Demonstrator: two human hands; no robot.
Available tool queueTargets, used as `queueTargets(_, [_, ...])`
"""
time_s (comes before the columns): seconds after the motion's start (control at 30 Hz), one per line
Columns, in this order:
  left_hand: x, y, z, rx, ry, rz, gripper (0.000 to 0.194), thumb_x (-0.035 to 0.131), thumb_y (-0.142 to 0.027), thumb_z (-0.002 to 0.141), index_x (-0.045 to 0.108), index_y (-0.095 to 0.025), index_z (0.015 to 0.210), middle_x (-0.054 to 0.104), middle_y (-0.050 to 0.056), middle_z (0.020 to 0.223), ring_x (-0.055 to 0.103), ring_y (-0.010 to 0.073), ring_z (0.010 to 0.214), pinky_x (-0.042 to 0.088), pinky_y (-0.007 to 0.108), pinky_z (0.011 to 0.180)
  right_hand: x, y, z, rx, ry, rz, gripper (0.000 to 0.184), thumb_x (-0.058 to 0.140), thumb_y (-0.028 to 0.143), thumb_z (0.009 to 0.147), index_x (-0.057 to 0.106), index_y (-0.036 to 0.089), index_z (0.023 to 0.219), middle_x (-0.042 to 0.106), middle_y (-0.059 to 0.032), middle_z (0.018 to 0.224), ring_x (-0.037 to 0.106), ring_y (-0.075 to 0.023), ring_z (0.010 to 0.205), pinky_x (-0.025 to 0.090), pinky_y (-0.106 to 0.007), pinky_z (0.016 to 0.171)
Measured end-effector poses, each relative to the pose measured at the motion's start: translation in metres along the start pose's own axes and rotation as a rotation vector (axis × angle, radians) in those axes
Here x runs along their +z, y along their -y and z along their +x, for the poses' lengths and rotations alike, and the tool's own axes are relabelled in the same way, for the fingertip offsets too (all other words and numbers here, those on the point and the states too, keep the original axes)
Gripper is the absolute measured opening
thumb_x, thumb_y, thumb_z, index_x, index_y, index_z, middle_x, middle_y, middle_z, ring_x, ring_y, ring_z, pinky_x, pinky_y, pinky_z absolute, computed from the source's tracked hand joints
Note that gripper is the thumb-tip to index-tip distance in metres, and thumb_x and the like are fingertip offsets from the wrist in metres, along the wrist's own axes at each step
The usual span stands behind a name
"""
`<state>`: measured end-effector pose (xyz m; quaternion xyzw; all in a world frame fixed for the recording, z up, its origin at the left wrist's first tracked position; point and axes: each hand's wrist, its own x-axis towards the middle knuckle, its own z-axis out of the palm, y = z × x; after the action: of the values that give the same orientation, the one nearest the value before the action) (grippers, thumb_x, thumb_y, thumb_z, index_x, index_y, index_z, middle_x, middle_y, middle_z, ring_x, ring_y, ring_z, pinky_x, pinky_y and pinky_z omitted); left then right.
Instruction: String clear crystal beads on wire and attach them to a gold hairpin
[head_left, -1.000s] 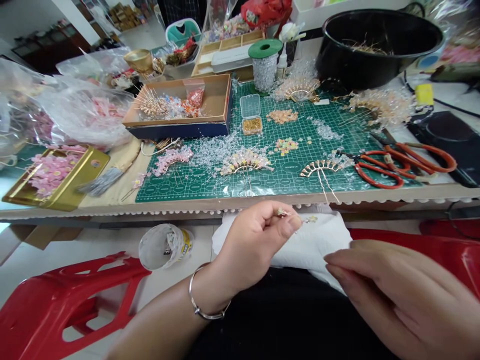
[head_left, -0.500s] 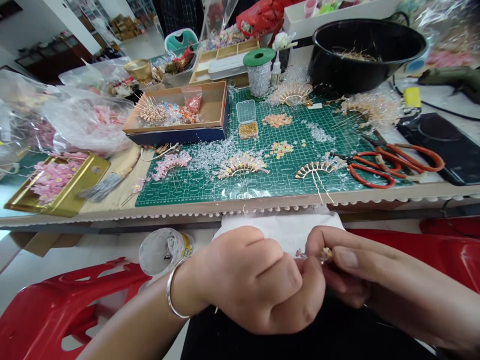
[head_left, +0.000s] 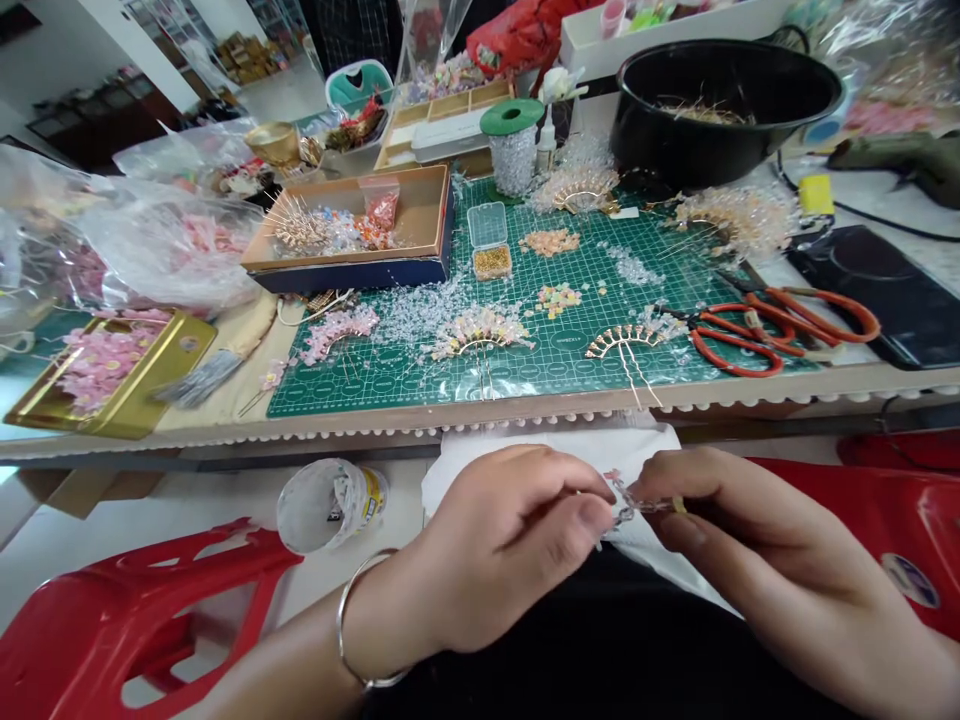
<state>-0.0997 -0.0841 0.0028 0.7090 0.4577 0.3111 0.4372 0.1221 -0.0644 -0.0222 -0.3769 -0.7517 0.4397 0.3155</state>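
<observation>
The fingers of the left hand (head_left: 495,555) and right hand (head_left: 765,560) are pinched together on a small beaded piece (head_left: 624,498) between them. Just beyond the fingers lies the bench (head_left: 525,407) edge; white cloth (head_left: 480,475) spreads beneath. Left of them, the bucket's (head_left: 307,505) label (head_left: 373,497) is unreadable.

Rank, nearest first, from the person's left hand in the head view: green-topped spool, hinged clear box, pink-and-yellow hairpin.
1. Pink-and-yellow hairpin: ahead of the left hand.
2. Hinged clear box: behind the hairpin.
3. Green-topped spool: farthest back.
</observation>
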Motion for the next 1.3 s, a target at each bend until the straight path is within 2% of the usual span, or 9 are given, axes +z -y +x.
queueTargets(0.07, [-0.002,-0.001,0.003,-0.225,0.098,-0.222,0.019,0.062,-0.033,0.095,0.070,-0.016,0.100,0.054,-0.004,0.066,0.046,0.0084,0.058,0.038,0.020,0.053,0.001,0.002,0.000,-0.114,-0.015,-0.104,0.021,0.051,0.015,0.095,0.059,0.033,0.102,0.067,0.0049,0.074,0.069,-0.0137,0.067,0.054,-0.017,0.055])
queueTargets(0.17, [-0.004,-0.003,0.008,-0.411,0.145,-0.342,0.021,0.071,-0.035,0.087,0.070,-0.016,0.096,0.035,-0.010,0.054,0.028,0.0063,0.049,0.023,0.021,0.044,-0.001,0.004,0.000,-0.081,0.024,-0.116,0.020,0.051,0.016,0.096,0.058,0.033,0.105,0.070,0.0044,0.080,0.068,-0.0128,0.065,0.053,-0.017,0.054])
queueTargets(0.23, [-0.007,-0.006,0.013,-0.436,0.158,-0.279,0.019,0.071,-0.034,0.087,0.070,-0.015,0.089,0.034,-0.010,0.053,0.028,0.0060,0.049,0.022,0.021,0.044,-0.003,0.003,0.001,0.038,0.110,-0.039,0.012,0.049,0.027,0.101,0.060,0.032,0.102,0.069,0.0030,0.080,0.066,-0.0141,0.067,0.052,-0.018,0.053])
queueTargets(0.4, [-0.020,-0.012,0.026,-0.442,0.284,-0.122,0.017,0.073,-0.032,0.081,0.071,-0.016,0.082,0.041,-0.009,0.054,0.034,0.0062,0.051,0.024,0.021,0.047,-0.008,-0.005,0.007,0.394,0.352,0.190,0.039,0.052,0.058,0.098,0.063,0.025,0.081,0.053,0.0016,0.071,0.048,-0.0141,0.062,0.040,-0.023,0.051])
queueTargets(0.53, [-0.026,0.000,0.033,-0.457,0.467,-0.418,0.013,0.069,-0.027,0.084,0.072,-0.015,0.087,0.062,-0.002,0.073,0.050,0.0072,0.063,0.037,0.019,0.056,-0.004,-0.012,0.008,0.536,0.446,0.500,0.034,0.067,0.056,0.091,0.063,0.024,0.082,0.047,0.0040,0.069,0.037,-0.0119,0.061,0.031,-0.023,0.052])
queueTargets(0.6, [-0.024,0.010,0.033,-0.486,0.521,-0.652,0.010,0.069,-0.024,0.083,0.070,-0.014,0.085,0.063,-0.002,0.074,0.048,0.0055,0.057,0.036,0.018,0.052,-0.001,-0.014,0.008,0.551,0.451,0.671,0.031,0.073,0.052,0.088,0.064,0.023,0.080,0.047,0.0046,0.069,0.035,-0.0110,0.062,0.030,-0.022,0.054])
queueTargets(0.8, [-0.012,0.023,0.030,-0.626,0.409,-0.968,0.008,0.070,-0.019,0.075,0.064,-0.014,0.078,0.052,-0.006,0.056,0.033,0.0021,0.040,0.023,0.016,0.037,0.007,-0.013,0.011,0.597,0.428,1.084,0.023,0.078,0.040,0.088,0.065,0.021,0.083,0.041,0.0078,0.064,0.023,-0.0058,0.051,0.019,-0.020,0.046])
queueTargets(1.03, [-0.016,0.019,0.031,-0.634,0.340,-0.971,0.016,0.077,-0.021,0.076,0.062,-0.014,0.079,0.056,-0.007,0.058,0.034,0.0003,0.039,0.023,0.013,0.035,0.005,-0.008,0.012,0.611,0.371,0.821,0.024,0.064,0.048,0.098,0.062,0.024,0.094,0.042,0.0074,0.066,0.029,-0.0062,0.053,0.021,-0.020,0.049])
queueTargets(1.3, [-0.013,0.020,0.030,-0.649,0.353,-1.017,0.026,0.082,-0.029,0.072,0.062,-0.014,0.078,0.053,-0.007,0.058,0.033,0.0003,0.039,0.023,0.013,0.036,0.005,-0.006,0.015,0.541,0.369,0.826,0.019,0.064,0.044,0.099,0.057,0.026,0.097,0.039,0.0100,0.066,0.022,-0.0025,0.044,0.015,-0.017,0.040])
